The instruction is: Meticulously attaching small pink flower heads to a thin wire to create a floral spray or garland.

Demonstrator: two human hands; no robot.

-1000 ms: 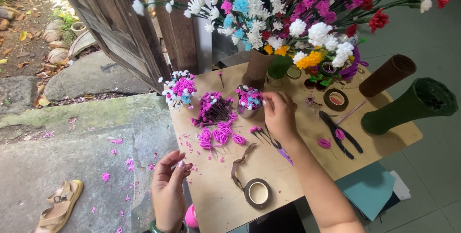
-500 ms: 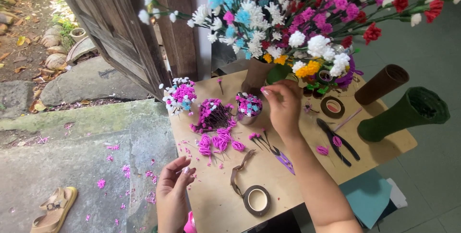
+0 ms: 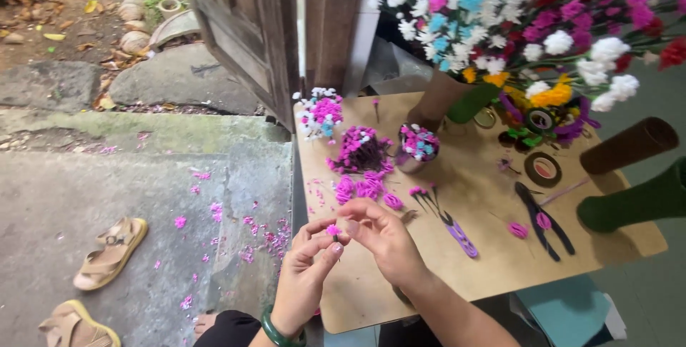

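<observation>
Over the near edge of the tan plywood board point(image 3: 493, 261), both hands pinch one small magenta paper flower point(image 3: 332, 230) — left hand point(image 3: 307, 275) gripping its stem, right hand point(image 3: 382, 236) apparently shaping the head — so further shaping seems to call for gentle fingertip pressure.

- A small pink flower point(image 3: 332, 230), soft and matt like paper, is pinched between both hands.
- Under the hands, a smooth matt wooden board point(image 3: 493, 261) is seen.
- Beyond the right hand point(image 3: 386, 236), a shiny metal cup point(image 3: 414, 155) is seen.
- On the left wrist, a glossy green bangle point(image 3: 275, 329) is worn.
</observation>
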